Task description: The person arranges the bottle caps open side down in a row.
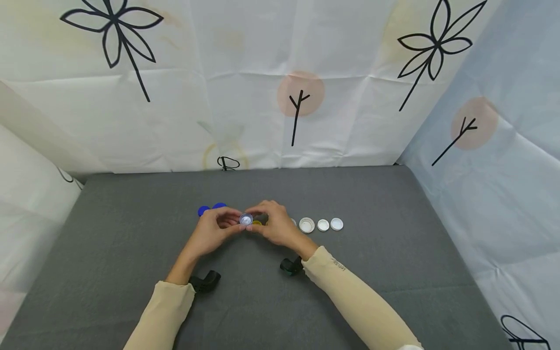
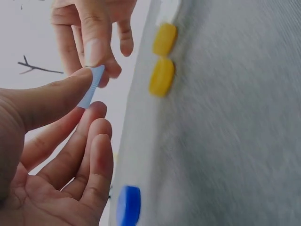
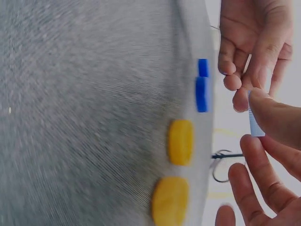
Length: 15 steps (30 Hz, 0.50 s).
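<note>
Both hands meet over the table and pinch one small pale blue bottle cap (image 1: pixel 246 219) with a ridged side, its round face turned up in the head view. My left hand (image 1: pixel 213 232) has its thumb and fingertips on one edge of the cap. Thumb and fingertip of my right hand (image 1: pixel 277 224) grip the opposite edge, while its other fingers stay apart from the cap. Two yellow caps (image 2: pixel 162 76) stand on the table beyond, mostly covered by the right hand in the head view. Two blue caps (image 1: pixel 203 210) lie behind the left hand.
To the right of the right hand, several white caps (image 1: pixel 323 225) lie in a row, one partly hidden by that hand. Grey cloth covers the table (image 1: pixel 372 272). A white printed fabric wall (image 1: pixel 253 43) rises at the table's back edge, with more fabric at both sides.
</note>
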Tool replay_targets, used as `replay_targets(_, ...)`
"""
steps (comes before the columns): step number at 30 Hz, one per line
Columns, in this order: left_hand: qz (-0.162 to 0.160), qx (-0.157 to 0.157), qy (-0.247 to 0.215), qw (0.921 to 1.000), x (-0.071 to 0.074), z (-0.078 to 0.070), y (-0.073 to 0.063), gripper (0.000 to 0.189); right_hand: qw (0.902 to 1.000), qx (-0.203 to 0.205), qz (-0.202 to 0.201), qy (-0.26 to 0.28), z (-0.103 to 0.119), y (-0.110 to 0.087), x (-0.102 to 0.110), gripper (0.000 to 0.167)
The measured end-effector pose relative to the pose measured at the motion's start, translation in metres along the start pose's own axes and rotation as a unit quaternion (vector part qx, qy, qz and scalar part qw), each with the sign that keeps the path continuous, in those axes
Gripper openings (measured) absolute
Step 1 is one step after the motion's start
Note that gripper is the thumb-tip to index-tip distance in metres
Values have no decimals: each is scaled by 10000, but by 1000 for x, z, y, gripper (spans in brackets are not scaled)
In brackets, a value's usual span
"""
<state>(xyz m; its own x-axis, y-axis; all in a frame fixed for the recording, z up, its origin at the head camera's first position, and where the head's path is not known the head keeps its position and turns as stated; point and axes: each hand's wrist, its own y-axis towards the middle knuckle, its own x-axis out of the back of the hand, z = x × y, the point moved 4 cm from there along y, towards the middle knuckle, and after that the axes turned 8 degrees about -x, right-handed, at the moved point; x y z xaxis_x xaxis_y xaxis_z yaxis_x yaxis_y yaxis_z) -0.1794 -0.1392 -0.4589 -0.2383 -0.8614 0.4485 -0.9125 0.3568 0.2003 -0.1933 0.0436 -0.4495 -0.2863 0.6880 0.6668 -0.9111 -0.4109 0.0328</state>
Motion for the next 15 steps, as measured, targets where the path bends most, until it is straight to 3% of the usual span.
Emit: replay_targets(15,-72,-264,-963,9950,-19,-40,10,29,9873,438,-409,1471,-2,-32,44,31)
